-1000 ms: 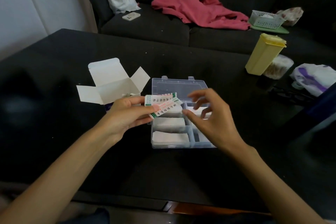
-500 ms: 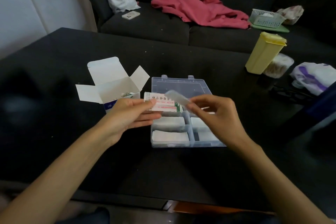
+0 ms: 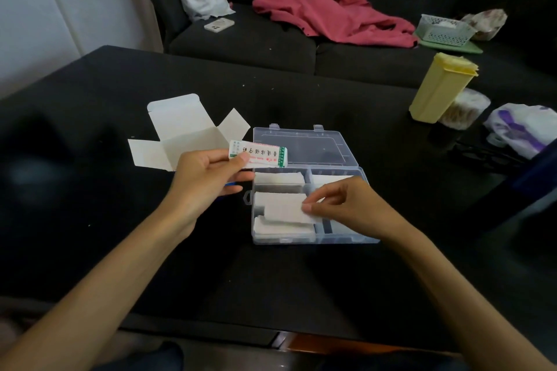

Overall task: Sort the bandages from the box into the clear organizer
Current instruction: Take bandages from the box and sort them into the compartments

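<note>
Left hand: the left hand [image 3: 208,173] pinches a small stack of printed white bandage wrappers with green edges [image 3: 259,156] between thumb and fingers, held above the desk just left of the organizer's open lid.
Right hand: the right hand [image 3: 340,205] pinches one plain white bandage strip [image 3: 286,213] by its right end, low over the organizer's left column (whether the strip touches the stacks below cannot be told).
Organizer: the clear plastic organizer box with dividers [image 3: 346,238] lies open on the black desk [image 3: 90,220], its lid [image 3: 301,146] folded back flat; white bandages fill the left compartments and one at the far right.
Box: the open white cardboard box with spread flaps [image 3: 184,135] sits just left of the organizer, partly hidden behind the left hand.
Right of the desk: a tall pale yellow plastic container with a lid [image 3: 440,87], a clear round tub of cotton swabs [image 3: 464,108] touching it, and a white and purple plastic bag [image 3: 524,129], all well apart from the organizer.
Behind: a dark sofa [image 3: 241,42] carries a red garment [image 3: 328,12], a white drawstring bag [image 3: 202,0], a phone [image 3: 218,24] and a pale green mesh basket [image 3: 443,30].
</note>
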